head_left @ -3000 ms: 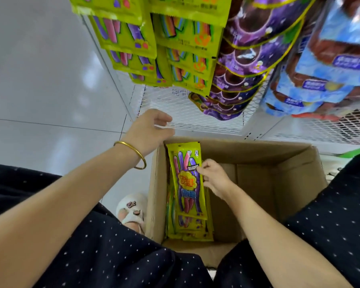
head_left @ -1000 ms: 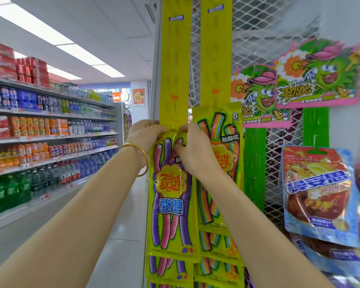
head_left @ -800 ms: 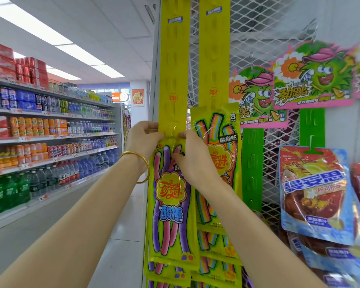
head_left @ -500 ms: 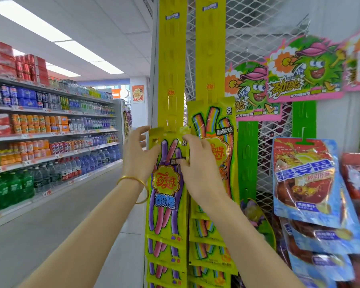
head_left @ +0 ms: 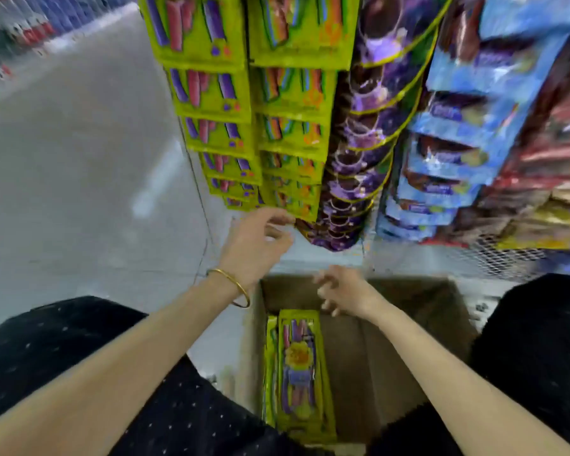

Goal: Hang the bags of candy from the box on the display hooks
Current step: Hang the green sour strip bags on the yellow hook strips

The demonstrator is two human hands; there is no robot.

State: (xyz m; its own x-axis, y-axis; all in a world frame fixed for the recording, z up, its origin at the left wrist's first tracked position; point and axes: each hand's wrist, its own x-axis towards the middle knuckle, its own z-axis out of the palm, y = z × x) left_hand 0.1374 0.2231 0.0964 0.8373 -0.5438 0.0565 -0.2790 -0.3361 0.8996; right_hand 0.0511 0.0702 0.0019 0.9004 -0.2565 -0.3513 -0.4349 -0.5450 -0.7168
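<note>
While the view is tipping down from the strips toward the floor, both hands are dropping empty, which suggests the bag they were fixing half a second ago is now hanging and the cycle is starting over. Nearest the camera, the forearms are reaching out over dark dotted clothing. The right hand (head_left: 343,291) is hovering over the far edge of the cardboard box (head_left: 418,324), fingers loosely spread and curled, holding nothing. The left hand (head_left: 257,248) is sitting a little higher and further out, just beside the box's left corner, fingers half open and also empty; a gold bangle (head_left: 234,287) is circling that wrist.

Inside the box, the remaining bags of candy (head_left: 298,370) are standing on edge against the left wall, a small bundle with the rest of the box floor bare. That is looking like only a few bags left to hang, so the task seems well advanced but not done.

Beyond the hands, the yellow-green hanging bags (head_left: 211,93) are running down the display in two overlapping columns, their lowest ends coming close to the left fingertips. Purple packs (head_left: 359,159) and blue packs (head_left: 448,143) are hanging further right against the white mesh panel (head_left: 507,261).

Compared with the earlier frames, the hands are no longer pinching a bag's top at the yellow strip at head height; they are both lowered. Three seconds ago the right hand was lifting a bag from this same box, and it appears to be heading for the next one. Motion blur is smearing finer detail.
</note>
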